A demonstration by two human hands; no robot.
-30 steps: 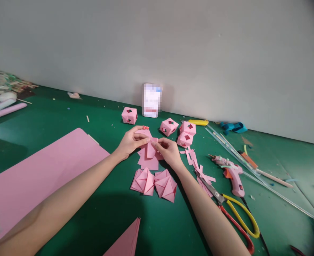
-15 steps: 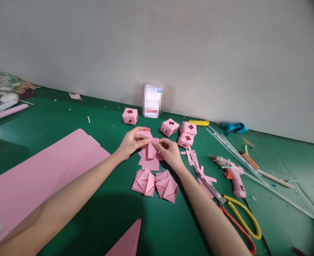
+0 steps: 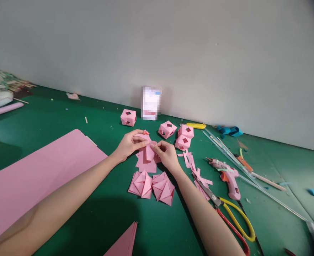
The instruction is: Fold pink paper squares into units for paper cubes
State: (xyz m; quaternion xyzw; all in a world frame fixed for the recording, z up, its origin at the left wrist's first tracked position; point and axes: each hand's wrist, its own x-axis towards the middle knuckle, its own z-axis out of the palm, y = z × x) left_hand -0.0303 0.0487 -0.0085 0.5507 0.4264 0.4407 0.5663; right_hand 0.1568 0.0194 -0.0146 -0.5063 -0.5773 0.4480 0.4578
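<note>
Head view, and on the left the pink sheet (image 3: 47,167) shows past the left forearm. Next, the left hand (image 3: 127,145) has the folded paper (image 3: 149,153) pinched at its upper left. That paper sits right between both sets of fingertips, over the cut pieces (image 3: 146,167)! The right hand (image 3: 168,155) grips its upper right; farther right, scissors (image 3: 216,200) and glue gun (image 3: 233,180).
</note>
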